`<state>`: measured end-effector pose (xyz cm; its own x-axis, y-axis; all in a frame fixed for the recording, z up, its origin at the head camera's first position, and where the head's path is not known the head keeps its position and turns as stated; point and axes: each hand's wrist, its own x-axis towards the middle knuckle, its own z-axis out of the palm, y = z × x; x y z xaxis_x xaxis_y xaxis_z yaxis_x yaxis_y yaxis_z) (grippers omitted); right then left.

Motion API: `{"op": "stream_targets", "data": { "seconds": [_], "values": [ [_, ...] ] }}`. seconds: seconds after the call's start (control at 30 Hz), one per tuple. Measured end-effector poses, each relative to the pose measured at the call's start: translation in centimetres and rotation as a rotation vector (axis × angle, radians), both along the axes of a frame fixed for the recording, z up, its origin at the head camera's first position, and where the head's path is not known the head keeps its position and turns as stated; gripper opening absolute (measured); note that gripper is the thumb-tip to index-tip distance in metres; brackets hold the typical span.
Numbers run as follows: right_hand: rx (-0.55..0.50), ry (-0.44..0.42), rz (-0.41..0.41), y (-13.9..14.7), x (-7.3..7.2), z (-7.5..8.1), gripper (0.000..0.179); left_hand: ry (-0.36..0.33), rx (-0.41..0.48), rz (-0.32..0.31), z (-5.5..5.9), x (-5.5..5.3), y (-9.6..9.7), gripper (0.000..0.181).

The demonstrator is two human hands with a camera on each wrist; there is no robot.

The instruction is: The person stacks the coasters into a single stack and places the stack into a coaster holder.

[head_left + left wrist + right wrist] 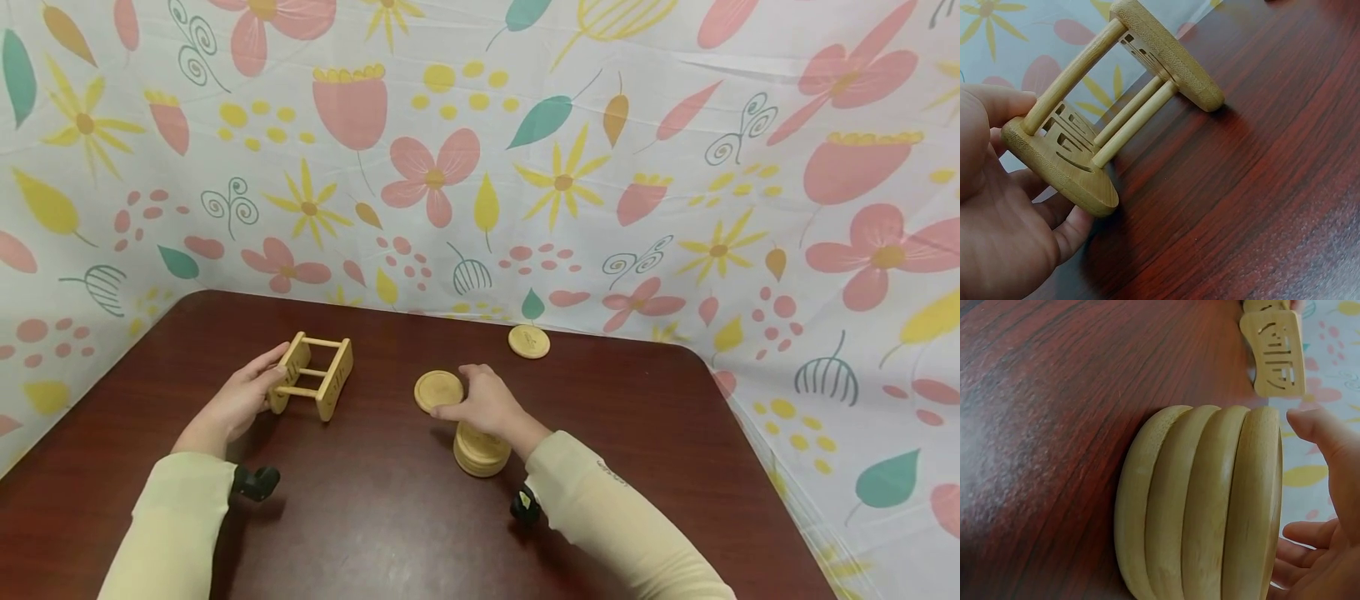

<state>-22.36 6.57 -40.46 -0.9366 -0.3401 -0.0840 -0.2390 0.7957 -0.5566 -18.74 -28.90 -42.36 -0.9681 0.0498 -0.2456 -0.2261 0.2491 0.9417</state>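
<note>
My left hand (243,396) grips the near-left side panel of a small wooden coaster holder (313,375). In the left wrist view the holder (1075,150) shows cut-out side panels joined by round rods, with the thumb by one rod and fingers behind the panel. My right hand (491,404) hovers over a stack of several round wooden coasters (482,454), thumb and fingers spread. In the right wrist view a gap shows between thumb and fingers, beside the stack's (1204,500) top face. A single coaster (438,392) lies just beyond the stack, near the right thumb.
Another round coaster (528,342) lies near the back edge of the dark reddish-brown table (360,517). A white cloth with flower prints (480,167) hangs behind and around the table.
</note>
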Motion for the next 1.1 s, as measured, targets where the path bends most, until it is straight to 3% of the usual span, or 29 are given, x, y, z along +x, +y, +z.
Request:
{"op": "stream_targets", "data": {
  "seconds": [0.57,1.1],
  "values": [
    [0.059,-0.034,-0.034,-1.5,-0.6,-0.1,0.093,0.002,0.008,0.008,0.0,0.0,0.0,0.059],
    [0.190,-0.030,-0.052,-2.8,-0.7,-0.3,0.090,0.029,-0.002,0.010,-0.2,0.0,-0.1,0.058]
  ]
}}
